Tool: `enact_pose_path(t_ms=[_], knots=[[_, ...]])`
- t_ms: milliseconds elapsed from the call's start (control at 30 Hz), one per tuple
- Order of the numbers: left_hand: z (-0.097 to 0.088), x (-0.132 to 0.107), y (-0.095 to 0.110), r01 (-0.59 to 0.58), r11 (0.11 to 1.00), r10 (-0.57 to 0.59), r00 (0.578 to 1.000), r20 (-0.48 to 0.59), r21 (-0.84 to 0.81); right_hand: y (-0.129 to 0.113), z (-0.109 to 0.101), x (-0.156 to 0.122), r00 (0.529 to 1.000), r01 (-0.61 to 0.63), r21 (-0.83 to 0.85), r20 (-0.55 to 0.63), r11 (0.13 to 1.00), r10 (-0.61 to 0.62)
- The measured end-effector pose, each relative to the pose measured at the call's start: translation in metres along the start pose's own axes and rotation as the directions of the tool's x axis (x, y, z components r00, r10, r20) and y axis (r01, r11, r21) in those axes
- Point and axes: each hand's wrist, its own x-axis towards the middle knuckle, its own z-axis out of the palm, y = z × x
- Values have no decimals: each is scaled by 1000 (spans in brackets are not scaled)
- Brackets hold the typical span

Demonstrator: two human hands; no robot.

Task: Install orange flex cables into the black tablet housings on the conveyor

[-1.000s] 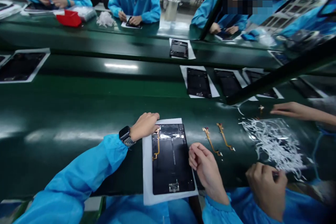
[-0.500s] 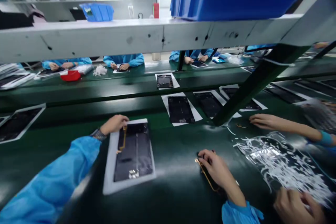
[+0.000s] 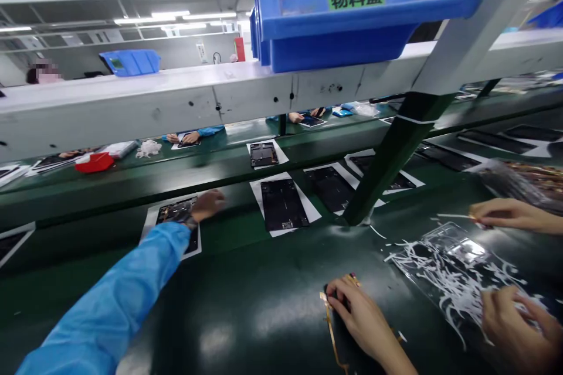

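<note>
My left hand, in a blue sleeve with a dark wristband, hangs over the right side of a tablet housing. Motion smears its fingers. That housing lies on a white sheet, partly covered by my wrist. Lower right of centre, my right hand is closed with thumb and fingertips pinched at the top end of an orange flex cable. A dark flat piece lies beside the cable, mostly hidden under that hand.
A co-worker's hand holds a thin white strip; another hand is over white strips. More tablet housings lie along the line. A green post rises mid-right. Above hangs a white beam with a blue bin.
My left hand has moved away from me, off the corner it touched. The near spot where a housing lay is bare; one lies farther back. My right hand stays at the flex cable.
</note>
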Motion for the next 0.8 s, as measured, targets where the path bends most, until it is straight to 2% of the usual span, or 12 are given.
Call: enact_pose_path(t_ms=[100, 167, 267, 400, 600, 667, 800], knots=[[44, 20, 75, -199, 980, 198, 972, 124, -2, -1, 2, 0, 1000, -15, -31, -12, 999, 15], [64, 30, 115, -281, 960, 275, 945, 177, 10, -1, 4, -1, 1000, -17, -58, -14, 998, 16], [78, 38, 149, -330, 942, 307, 921, 239, 61, -2, 6, -1, 1000, -20, -103, 3, 994, 20], [83, 41, 157, -305, 939, 253, 925, 282, 157, -2, 7, 0, 1000, -19, -150, 12, 988, 21], [85, 42, 159, -230, 941, 146, 937, 318, 247, -1, 11, -1, 999, 8, -151, -42, 988, -15], [83, 44, 160, -230, 939, 132, 928, 348, 256, 0, 13, -1, 998, 14, -98, -63, 995, -20], [76, 46, 163, -245, 933, 123, 904, 409, 263, -2, 13, 1, 995, 35, 117, -94, 992, -24]])
